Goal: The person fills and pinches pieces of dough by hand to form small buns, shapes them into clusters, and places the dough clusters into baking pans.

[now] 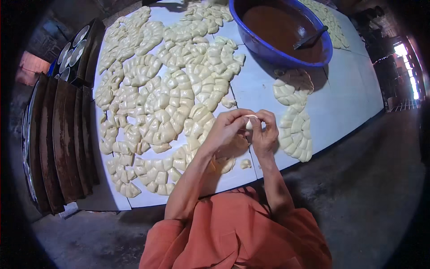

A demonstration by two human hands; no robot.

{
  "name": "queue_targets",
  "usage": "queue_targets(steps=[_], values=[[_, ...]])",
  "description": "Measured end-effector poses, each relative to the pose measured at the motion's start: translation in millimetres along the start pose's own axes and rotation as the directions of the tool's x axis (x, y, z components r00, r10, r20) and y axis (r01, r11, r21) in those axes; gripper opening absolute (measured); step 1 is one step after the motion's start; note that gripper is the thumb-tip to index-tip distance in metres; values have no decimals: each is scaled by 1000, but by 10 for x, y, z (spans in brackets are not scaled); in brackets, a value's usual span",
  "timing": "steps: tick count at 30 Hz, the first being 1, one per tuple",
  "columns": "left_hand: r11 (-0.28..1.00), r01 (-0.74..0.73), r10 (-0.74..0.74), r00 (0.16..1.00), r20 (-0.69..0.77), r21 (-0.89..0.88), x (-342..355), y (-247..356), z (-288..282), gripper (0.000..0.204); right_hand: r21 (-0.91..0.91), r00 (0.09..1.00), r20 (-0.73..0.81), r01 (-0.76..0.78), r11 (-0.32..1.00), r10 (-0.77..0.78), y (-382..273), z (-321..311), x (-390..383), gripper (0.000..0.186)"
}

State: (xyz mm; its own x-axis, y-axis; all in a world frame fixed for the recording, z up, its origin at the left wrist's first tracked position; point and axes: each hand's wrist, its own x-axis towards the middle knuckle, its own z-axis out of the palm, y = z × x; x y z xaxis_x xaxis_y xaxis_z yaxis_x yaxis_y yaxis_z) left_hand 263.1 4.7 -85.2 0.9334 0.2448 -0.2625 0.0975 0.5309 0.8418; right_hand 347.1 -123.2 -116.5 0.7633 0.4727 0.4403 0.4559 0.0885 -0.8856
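Observation:
Close to the table's front edge, my left hand (227,130) and my right hand (266,134) meet with fingers bent around a small pale piece of dough (251,121). Both hands pinch it, and fingers hide much of its shape. Left of them, many glossy pale dough pieces (168,103) lie pressed together in curved rows. One loose dough piece (246,164) sits below my hands. To the right runs a curved band of similar pieces (296,132). Beyond them stands a blue basin (251,42) holding brown paste (277,29), with a dark-handled utensil (311,38) resting in it.
The white tabletop (345,94) has a curved-looking front edge near my body. Several dark trays (65,139) stand on edge at the left, with round metal tins (78,50) behind them. More dough pieces (329,24) lie beyond the basin.

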Motion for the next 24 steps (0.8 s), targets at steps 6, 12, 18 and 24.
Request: queue_targets(steps=[6,12,18,24], values=[[947,-109,111,994,8,303,-6,-95,17,27,-256,978,48,-187,949,205,16,-37,137,18],[986,-13,34,991,-129,166,41,37,-28,38,-299,960,262,182,937,-103,-386,-175,200,23],[909,-38,200,914,-353,416,-167,46,-314,41,-750,959,266,141,646,100,9,-275,152,31],[903,87,111,900,-422,422,-496,66,-393,38,-617,838,456,55,785,300,-315,-286,-270,43]])
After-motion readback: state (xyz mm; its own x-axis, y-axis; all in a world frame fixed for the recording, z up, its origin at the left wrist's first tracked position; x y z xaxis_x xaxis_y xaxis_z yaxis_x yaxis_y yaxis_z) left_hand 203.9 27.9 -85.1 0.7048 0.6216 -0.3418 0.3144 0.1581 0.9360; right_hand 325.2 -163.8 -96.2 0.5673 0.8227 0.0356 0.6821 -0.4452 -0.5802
